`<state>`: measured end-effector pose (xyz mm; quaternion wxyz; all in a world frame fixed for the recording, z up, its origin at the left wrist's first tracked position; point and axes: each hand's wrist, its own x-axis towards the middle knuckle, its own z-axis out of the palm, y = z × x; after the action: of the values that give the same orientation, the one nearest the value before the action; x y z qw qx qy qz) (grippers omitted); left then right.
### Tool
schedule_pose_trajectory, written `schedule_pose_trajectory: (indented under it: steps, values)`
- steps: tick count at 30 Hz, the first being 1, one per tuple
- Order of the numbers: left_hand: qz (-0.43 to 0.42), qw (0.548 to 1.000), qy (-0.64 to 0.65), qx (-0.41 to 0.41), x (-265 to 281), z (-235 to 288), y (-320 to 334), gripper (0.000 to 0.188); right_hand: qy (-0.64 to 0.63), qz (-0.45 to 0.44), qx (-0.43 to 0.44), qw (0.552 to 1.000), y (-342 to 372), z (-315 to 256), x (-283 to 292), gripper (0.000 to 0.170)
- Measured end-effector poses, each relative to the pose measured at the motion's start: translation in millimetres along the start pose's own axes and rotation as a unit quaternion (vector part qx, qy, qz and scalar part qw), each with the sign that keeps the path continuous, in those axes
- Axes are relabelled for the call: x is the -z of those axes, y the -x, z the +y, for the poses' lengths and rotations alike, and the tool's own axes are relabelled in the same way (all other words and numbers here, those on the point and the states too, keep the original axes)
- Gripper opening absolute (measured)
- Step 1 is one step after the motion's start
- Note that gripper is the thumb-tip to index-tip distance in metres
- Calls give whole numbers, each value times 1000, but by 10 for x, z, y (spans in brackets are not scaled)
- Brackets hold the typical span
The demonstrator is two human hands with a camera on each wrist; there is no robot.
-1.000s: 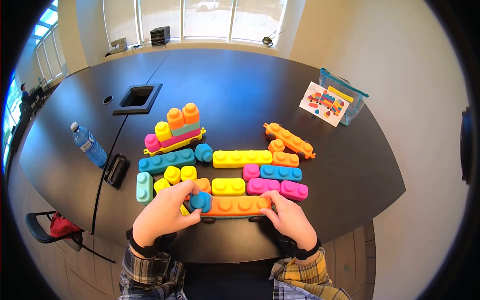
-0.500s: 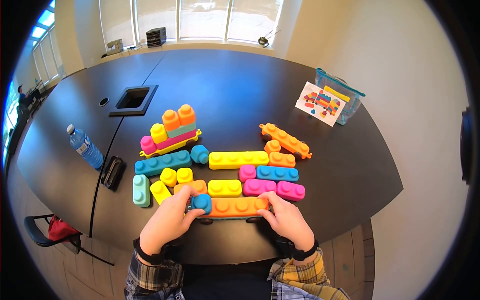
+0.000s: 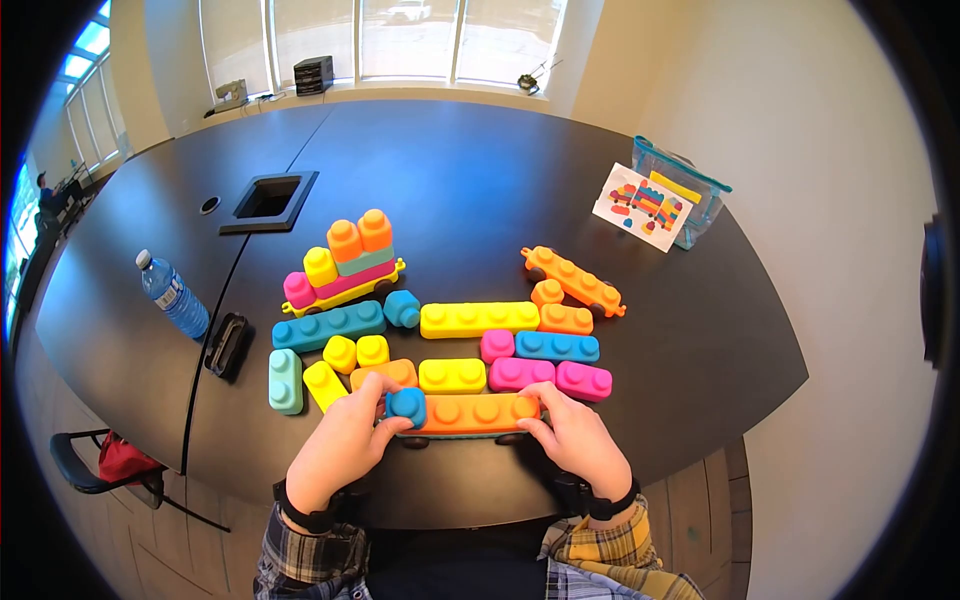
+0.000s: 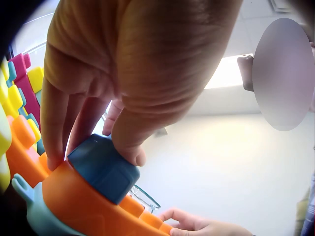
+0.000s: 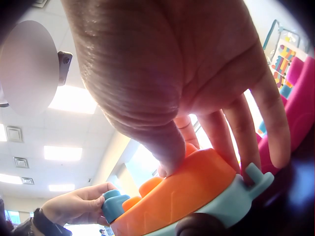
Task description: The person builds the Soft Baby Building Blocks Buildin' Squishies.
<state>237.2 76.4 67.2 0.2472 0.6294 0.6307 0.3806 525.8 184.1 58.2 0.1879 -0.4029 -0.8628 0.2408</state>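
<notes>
A long orange block [image 3: 466, 412] lies on a wheeled light-teal base [image 5: 231, 204] near the table's front edge. On the orange block's left end sits a small blue block [image 3: 406, 406]. My left hand [image 3: 342, 440] pinches the blue block between thumb and fingers; the left wrist view shows the thumb on one side of this blue block [image 4: 104, 167]. My right hand [image 3: 585, 440] grips the right end of the orange block, thumb on the near side and fingers on the far side, as on the orange block [image 5: 182, 191] in the right wrist view.
Beyond lie loose blocks, among them a yellow one [image 3: 478, 320] and a teal one [image 3: 328, 325]. A stacked wagon [image 3: 345, 285] stands back left, an orange wheeled base [image 3: 572, 281] back right. A bottle [image 3: 174, 295] and black case [image 3: 229, 347] are left; a picture card [image 3: 643, 208] leans far right.
Since the first frame, my left hand and forearm have shifted slightly right and closer in, still pinching the blue block. My right hand keeps its grip at the other end.
</notes>
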Motion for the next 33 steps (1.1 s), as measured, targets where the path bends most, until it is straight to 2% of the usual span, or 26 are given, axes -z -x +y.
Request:
schedule_pose_trajectory:
  steps: [4, 7, 9, 10, 12, 15, 21, 31, 33]
  values:
    - [2, 1000, -7, 2, 6, 40, 7, 40, 5, 0, 4, 1000, -10, -26, 29, 33]
    - [-18, 997, -68, 17, 40, 125, 12, 46, -7, -20, -14, 1000, -40, -39, 81, 33]
    - [25, 996, -64, -57, 29, 140, 16, 58, 28, -55, 29, 998, -89, -12, 155, 34]
    - [24, 996, -63, -58, 28, 138, 14, 58, 28, -54, 28, 998, -125, 6, 199, 34]
    - [26, 991, -95, -93, 15, 124, 7, 65, 88, -64, 99, 989, -234, 33, 296, 35]
    - [7, 992, -113, -47, -17, 130, -15, 59, 105, -67, 101, 987, -456, -130, 493, 35]
    - [15, 994, -103, -38, -44, 142, -18, 52, 218, -117, 95, 964, -944, -202, 641, 35]
    - [12, 994, -107, -31, -46, 92, -3, 55, 236, -100, 140, 957, -1382, 99, 366, 35]
    - [28, 989, -99, -110, 6, 46, 2, 59, 235, -104, 135, 957, -1376, 110, 360, 36]
